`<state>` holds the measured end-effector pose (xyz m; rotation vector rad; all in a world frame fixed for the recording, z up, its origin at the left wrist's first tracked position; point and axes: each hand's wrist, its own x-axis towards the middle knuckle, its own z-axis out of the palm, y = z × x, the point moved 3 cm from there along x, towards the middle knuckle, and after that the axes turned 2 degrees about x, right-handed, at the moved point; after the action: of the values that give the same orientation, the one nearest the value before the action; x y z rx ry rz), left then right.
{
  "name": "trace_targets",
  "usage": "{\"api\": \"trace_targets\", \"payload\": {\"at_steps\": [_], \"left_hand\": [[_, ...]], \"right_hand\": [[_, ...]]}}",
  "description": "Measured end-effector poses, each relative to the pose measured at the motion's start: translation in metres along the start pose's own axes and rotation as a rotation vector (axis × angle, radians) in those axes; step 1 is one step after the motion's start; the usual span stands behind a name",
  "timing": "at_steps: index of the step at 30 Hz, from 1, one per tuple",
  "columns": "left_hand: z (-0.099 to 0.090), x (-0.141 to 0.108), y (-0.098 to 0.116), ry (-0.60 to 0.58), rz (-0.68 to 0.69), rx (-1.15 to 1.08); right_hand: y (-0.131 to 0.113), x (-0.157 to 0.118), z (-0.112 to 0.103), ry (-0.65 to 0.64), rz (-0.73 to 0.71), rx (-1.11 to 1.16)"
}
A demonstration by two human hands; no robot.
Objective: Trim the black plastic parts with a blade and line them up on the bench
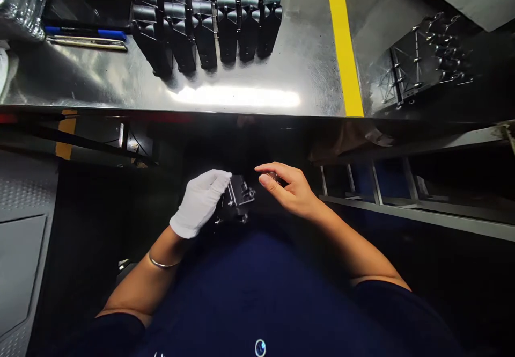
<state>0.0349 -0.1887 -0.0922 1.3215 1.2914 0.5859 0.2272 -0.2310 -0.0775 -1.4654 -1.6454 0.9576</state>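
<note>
My left hand (201, 201), in a white glove, is closed on the edge of a black moulded part (240, 191). The part has a flat dark face, thin shiny rods and small round knobs along its right and lower sides. It is held in front of my body, below the bench edge. My right hand (292, 188) is bare and just to the right of the part, not touching it. Its index finger is stretched out with the thumb a little apart below it. The spot between them is shaded, and the other fingers are mostly hidden.
Several black moulded parts (205, 29) stand in rows on the metal bench (309, 56). Left of them lie a blue pen (107, 34) and a thin yellowish tool (88, 42). Yellow tape (344, 40) crosses the bench. More rodded parts (418, 62) lie right; a metal rack (422, 215) stands below.
</note>
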Motion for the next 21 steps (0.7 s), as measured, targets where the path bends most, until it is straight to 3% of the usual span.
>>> {"api": "trace_targets", "payload": {"at_steps": [5, 11, 15, 21], "left_hand": [[0.0, -0.003, 0.002, -0.188, -0.009, -0.036], [0.008, -0.005, 0.003, -0.388, 0.038, -0.011], [0.003, -0.005, 0.004, -0.287, 0.031, -0.024], [-0.006, -0.006, 0.008, -0.184, 0.046, -0.004]], "right_hand": [[-0.004, -0.004, 0.001, -0.099, -0.04, -0.137], [-0.007, -0.007, 0.012, -0.102, -0.369, -0.268], [-0.007, -0.01, 0.005, -0.116, -0.386, -0.338], [-0.012, -0.016, -0.002, -0.124, -0.229, 0.005]]}}
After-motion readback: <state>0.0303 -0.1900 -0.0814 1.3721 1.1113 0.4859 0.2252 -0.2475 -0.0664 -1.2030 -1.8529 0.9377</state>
